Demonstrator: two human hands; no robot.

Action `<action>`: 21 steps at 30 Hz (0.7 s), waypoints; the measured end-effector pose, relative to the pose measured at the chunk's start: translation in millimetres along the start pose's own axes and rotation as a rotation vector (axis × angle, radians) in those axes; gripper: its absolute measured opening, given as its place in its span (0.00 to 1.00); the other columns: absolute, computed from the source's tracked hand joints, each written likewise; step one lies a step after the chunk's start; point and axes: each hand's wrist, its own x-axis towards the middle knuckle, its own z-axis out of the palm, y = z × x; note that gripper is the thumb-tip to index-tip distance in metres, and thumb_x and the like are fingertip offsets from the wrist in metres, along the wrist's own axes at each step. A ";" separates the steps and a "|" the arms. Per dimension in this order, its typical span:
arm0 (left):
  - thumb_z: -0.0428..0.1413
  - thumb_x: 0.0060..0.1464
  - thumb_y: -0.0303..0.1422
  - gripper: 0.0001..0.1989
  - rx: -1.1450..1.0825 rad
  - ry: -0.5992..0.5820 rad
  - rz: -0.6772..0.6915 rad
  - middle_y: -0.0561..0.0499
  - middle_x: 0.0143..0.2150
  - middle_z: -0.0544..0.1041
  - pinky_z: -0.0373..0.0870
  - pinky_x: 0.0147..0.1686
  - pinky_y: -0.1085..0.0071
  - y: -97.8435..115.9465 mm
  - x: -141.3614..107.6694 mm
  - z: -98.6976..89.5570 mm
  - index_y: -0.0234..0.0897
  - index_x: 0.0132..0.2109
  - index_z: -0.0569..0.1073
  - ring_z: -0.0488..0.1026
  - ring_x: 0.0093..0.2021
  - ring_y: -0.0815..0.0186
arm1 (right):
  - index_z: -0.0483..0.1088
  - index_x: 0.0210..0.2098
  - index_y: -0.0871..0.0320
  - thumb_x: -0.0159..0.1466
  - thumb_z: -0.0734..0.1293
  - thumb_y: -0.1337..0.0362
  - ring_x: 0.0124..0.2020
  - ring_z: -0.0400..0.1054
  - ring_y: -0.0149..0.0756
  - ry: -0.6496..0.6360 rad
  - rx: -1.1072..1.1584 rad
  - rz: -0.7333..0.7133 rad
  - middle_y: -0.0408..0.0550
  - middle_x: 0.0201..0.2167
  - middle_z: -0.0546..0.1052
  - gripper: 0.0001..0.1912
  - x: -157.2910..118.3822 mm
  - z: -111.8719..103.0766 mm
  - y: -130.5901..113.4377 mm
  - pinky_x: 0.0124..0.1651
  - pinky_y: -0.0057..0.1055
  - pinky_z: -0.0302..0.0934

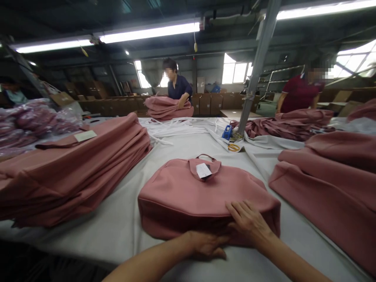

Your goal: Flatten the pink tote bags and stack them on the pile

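Note:
A pink handbag (pixel 182 192) lies on the white-covered table, its base side facing me. A white paper tag (pixel 203 170) hangs by its looped handle, over a darker tag. My right hand (pixel 249 219) rests on the bag's near right edge, fingers stretched over the top panel and the thumb lower on the side. Low against the bag's near side is my left hand (pixel 205 244), fingers extended and apart, pointing right. Some of the left fingers are in shadow against the bag.
Stacked pink bags stand left (pixel 96 156) and right (pixel 326 188). Orange-handled scissors (pixel 234 147) and a blue tape dispenser (pixel 227 132) lie near a metal post (pixel 255 66). A co-worker (pixel 179 88) handles pink bags across the table; another person (pixel 301 92) stands right.

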 end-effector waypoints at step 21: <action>0.45 0.63 0.41 0.24 0.074 0.061 -0.309 0.49 0.66 0.62 0.62 0.58 0.64 -14.6 -54.4 9.3 0.42 0.63 0.62 0.63 0.61 0.55 | 0.67 0.47 0.58 0.54 0.58 0.79 0.36 0.64 0.38 -0.016 0.178 0.112 0.46 0.36 0.74 0.23 -16.1 12.4 -48.4 0.43 0.34 0.54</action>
